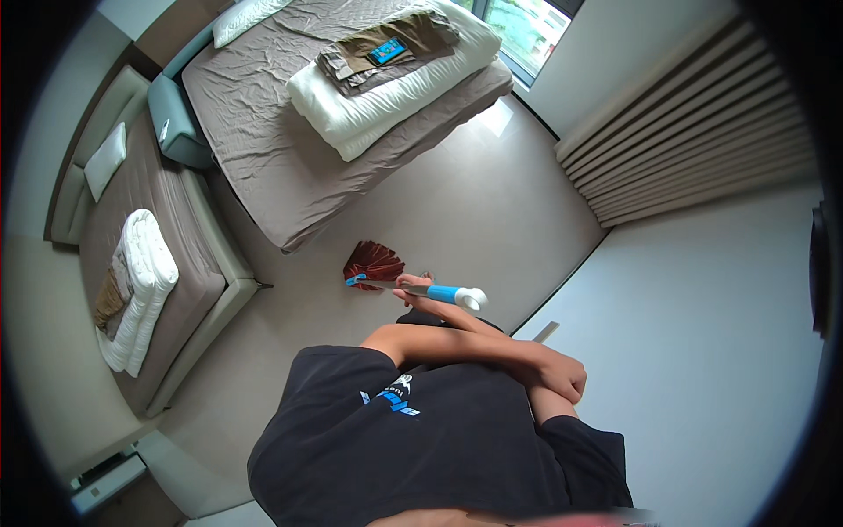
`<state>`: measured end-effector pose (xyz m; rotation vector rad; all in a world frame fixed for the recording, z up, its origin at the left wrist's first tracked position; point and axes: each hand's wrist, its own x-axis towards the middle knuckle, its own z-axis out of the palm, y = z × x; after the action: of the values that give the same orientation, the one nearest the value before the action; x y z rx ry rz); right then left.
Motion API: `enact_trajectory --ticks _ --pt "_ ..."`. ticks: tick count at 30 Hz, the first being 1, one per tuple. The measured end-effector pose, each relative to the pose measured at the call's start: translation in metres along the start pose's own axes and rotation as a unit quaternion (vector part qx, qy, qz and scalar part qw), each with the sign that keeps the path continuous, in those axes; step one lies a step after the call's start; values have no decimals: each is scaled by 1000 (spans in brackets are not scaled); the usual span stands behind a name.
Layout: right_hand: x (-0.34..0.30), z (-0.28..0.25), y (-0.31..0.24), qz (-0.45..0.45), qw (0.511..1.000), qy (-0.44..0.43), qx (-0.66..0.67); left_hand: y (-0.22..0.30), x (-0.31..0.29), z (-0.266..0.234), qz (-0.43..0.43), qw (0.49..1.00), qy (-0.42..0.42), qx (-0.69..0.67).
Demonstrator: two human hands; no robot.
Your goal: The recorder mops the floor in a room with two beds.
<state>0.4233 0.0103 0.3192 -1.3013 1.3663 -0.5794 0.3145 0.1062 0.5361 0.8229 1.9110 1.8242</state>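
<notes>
Out in front of me, my right hand (413, 286) is closed around the pole of a mop (373, 263). Dark red strands fan out on the floor at its far end, below a blue joint. The grip end of the pole, blue with a white tip, points back toward me. My left forearm crosses over my right arm. At its end my left hand (564, 376) is curled into a fist against my right elbow, and no object shows in it.
A large bed (263, 149) stands ahead, with a folded white quilt (351, 123), brown clothes and a phone (386, 52) on it. A smaller bed (189, 307) is at the left, beside a blue-green nightstand (176, 123). A long curtain (676, 132) hangs at the right by the wall.
</notes>
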Motion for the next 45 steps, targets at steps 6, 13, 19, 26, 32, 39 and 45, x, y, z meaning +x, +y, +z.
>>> enact_trajectory --ticks 6,13,19,26,32,39,45 --pt "32 -37 -13 102 993 -47 24 -18 -17 -51 99 986 134 -30" --pt "77 -68 -26 -58 985 23 -158 -22 -28 -132 72 983 168 -6" --pt "101 -120 -79 -70 987 -74 127 -41 -26 -209 30 974 223 -33" --pt "123 -201 -58 -200 951 -219 92 -51 -15 -337 61 918 387 54" --pt "123 -274 -51 -285 895 -332 88 -53 9 -419 -24 882 468 48" --pt "104 -322 -28 -296 852 -426 73 -71 37 -454 -1 811 575 104" --pt "87 -357 10 -316 887 -328 78 -75 38 -412 27 747 655 113"
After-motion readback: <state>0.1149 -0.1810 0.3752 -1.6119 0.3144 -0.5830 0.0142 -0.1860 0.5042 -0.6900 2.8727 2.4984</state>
